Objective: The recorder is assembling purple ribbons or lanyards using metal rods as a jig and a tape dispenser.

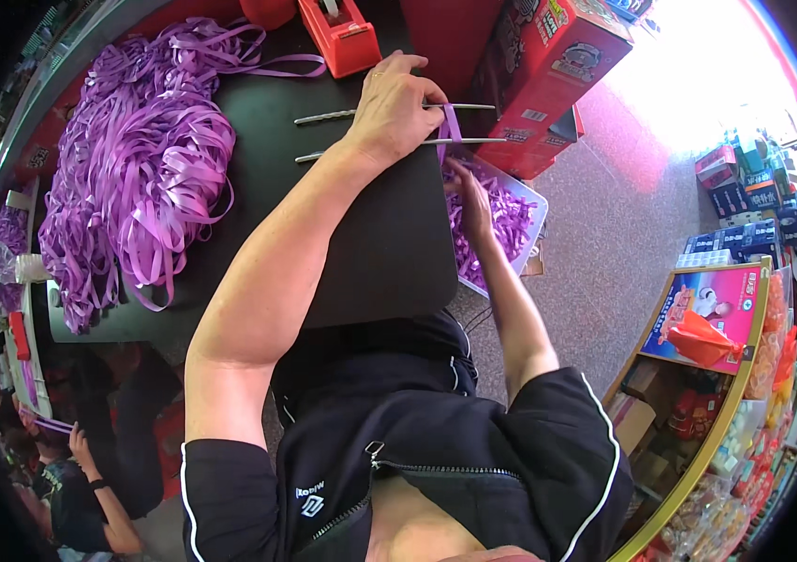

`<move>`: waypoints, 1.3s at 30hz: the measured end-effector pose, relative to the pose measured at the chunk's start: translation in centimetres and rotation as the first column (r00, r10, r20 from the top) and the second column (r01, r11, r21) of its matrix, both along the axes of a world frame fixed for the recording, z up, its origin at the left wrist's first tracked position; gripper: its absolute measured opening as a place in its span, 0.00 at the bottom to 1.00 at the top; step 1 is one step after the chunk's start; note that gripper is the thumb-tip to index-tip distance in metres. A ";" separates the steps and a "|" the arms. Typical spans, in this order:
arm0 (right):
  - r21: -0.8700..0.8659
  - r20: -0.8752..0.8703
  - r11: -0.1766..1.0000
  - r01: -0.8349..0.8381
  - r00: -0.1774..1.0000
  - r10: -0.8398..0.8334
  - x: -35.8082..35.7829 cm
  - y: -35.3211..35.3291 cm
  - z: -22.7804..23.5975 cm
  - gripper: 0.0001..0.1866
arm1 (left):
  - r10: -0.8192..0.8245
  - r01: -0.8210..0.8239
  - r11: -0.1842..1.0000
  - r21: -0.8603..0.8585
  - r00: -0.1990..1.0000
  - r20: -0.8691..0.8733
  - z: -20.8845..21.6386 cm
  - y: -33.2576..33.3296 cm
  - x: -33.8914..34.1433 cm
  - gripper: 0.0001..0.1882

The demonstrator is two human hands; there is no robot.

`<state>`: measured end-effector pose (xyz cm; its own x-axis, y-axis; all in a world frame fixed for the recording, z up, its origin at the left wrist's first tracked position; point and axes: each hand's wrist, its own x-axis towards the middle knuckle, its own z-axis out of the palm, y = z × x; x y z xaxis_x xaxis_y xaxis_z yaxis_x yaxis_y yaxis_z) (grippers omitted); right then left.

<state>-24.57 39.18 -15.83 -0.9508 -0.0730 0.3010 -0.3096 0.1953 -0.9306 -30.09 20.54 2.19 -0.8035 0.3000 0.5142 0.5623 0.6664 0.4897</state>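
A purple ribbon (452, 126) passes over two thin metal rods at the table's right edge. The far metal rod (328, 117) is twisted along part of its length; the near metal rod (483, 141) lies roughly parallel to it. My left hand (391, 108) is over the far rod, its thumb and forefinger closed at the ribbon's upper part. Lower down, beyond the table edge, my right hand (475, 206) has its fingers at the ribbon's lower end, partly hidden. Under it stands a pale plastic bin (541, 211) full of short purple ribbon pieces (511, 220).
A large heap of purple ribbon (145, 159) covers the left of the dark table (370, 253). At the back are a red tape dispenser (342, 42) and red cartons (548, 70). Rightward stands a goods-filled display case (689, 375). Another person (80, 487) is at lower left.
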 end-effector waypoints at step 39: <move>-0.183 -0.538 0.977 -0.112 0.843 -0.004 1.7 -1.4 22.0 0.31 | -0.026 0.026 1.000 -0.015 0.999 0.040 -0.1 -0.5 -0.8 0.10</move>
